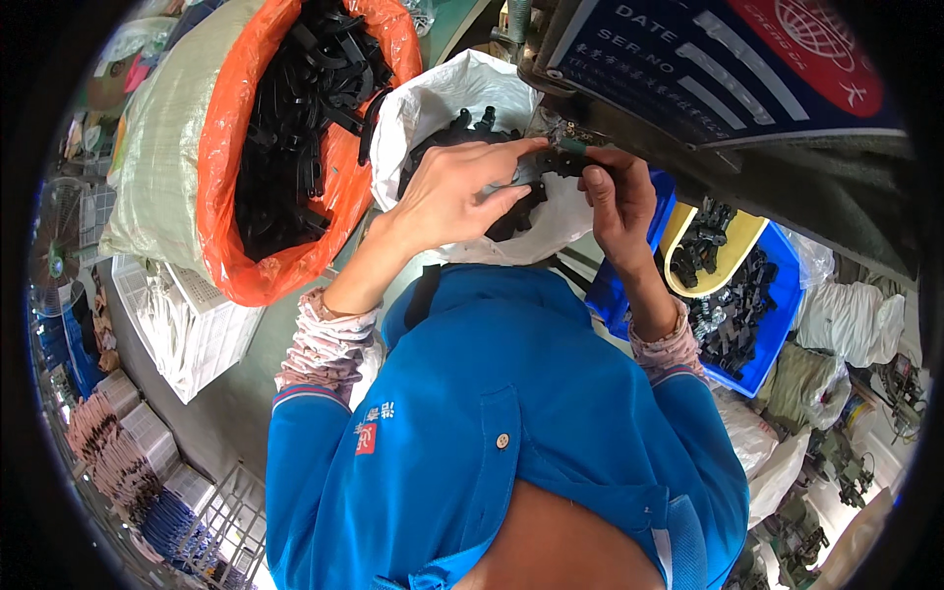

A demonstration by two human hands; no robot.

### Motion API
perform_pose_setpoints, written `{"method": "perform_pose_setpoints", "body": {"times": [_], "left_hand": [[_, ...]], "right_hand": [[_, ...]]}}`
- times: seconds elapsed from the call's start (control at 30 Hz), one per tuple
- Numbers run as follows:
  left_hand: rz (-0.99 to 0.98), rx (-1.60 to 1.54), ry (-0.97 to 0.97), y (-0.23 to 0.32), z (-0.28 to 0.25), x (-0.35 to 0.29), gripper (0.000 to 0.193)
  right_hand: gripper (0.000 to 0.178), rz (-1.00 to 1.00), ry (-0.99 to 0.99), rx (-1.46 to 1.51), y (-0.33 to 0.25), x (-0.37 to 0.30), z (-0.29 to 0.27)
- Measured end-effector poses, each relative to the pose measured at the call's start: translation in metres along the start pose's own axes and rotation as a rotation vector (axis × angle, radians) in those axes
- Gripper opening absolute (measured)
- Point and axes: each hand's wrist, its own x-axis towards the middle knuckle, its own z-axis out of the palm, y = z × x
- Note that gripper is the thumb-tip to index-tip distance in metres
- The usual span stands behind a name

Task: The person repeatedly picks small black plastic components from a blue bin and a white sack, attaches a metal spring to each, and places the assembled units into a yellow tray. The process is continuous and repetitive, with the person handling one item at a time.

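Observation:
My left hand reaches over a white sack holding small black plastic parts. Its index finger stretches to the metal fitting under a machine, with the thumb spread apart from it. On the fitting's right, my right hand pinches a small black plastic part between thumb and fingers. The far end of that part lies close to my left fingertip. Exactly how it meets the fitting is hard to make out.
At the left stands a woven sack lined with an orange bag, full of curved black parts. A white plastic basket sits below it. To the right, a blue bin and a yellow tray hold black pieces.

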Motion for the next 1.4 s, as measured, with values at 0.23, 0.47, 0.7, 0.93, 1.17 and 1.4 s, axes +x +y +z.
{"method": "perform_pose_setpoints", "body": {"times": [0.23,0.47,0.7,0.93,1.17,1.4], "left_hand": [[0.080,0.042,-0.021,-0.007,-0.006,0.009,0.013],[0.196,0.118,-0.034,-0.014,-0.023,0.035,0.036],[-0.009,0.099,-0.217,-0.020,-0.029,0.054,0.025],[-0.042,0.120,-0.287,-0.031,-0.027,0.050,0.022],[-0.082,0.101,-0.247,-0.025,-0.033,0.036,0.019],[-0.029,0.086,-0.184,-0.032,-0.028,0.031,0.019]], "right_hand": [[0.023,-0.056,-0.014,-0.130,0.005,0.002,0.007],[0.021,-0.180,0.035,-0.219,0.003,0.016,0.015],[0.020,0.011,0.118,0.102,0.026,0.017,0.024],[0.023,0.226,-0.001,0.148,0.028,0.017,0.013],[0.024,-0.209,-0.076,-0.631,0.138,0.054,-0.039],[0.029,-0.332,-0.140,-1.015,0.185,0.081,-0.046]]}}
